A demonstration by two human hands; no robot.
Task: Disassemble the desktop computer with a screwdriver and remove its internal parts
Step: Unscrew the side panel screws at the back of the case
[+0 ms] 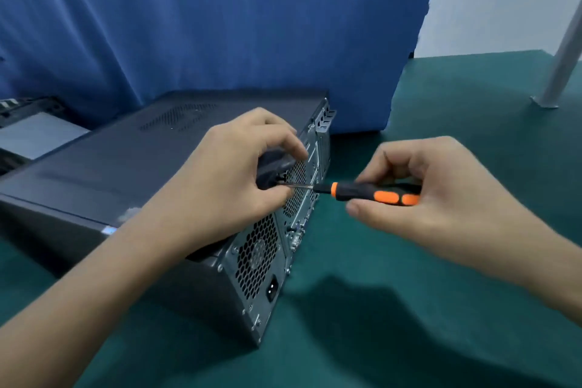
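Right hand (441, 195): your fingers and thumb are curled round the handle of the screwdriver (371, 194), holding it level, just to the right of the case.

Screwdriver: orange-and-black handle, with a thin shaft pointing left at the upper edge of the rear panel (261, 255). The tip is hidden behind your other hand.

Left hand (233, 173): it comes down over the top rear edge, fingers curled round a dark tab (274, 164) there. The thumb side lies against the shaft, apparently steadying it.

Screw: it is hidden, so you cannot tell from here whether the tip is seated in it.

Desktop computer (126, 167): it lies on its side on the green table (441, 293), left of centre, with the rear panel facing right and towards you.

Cover (104, 173): dark, with a vent patch, and flush on the case.

Done so far: nothing visible. The case is closed and no internal part is out.

Stage: judged very early, at the first fastening of the cover.

Left to do: free the cover, lift it off, then unscrew and take out everything inside.

Farther out: a grey unit (34, 135) lies at the far left and a blue curtain (220, 25) hangs behind. A metal pole (563, 50) stands at the far right.
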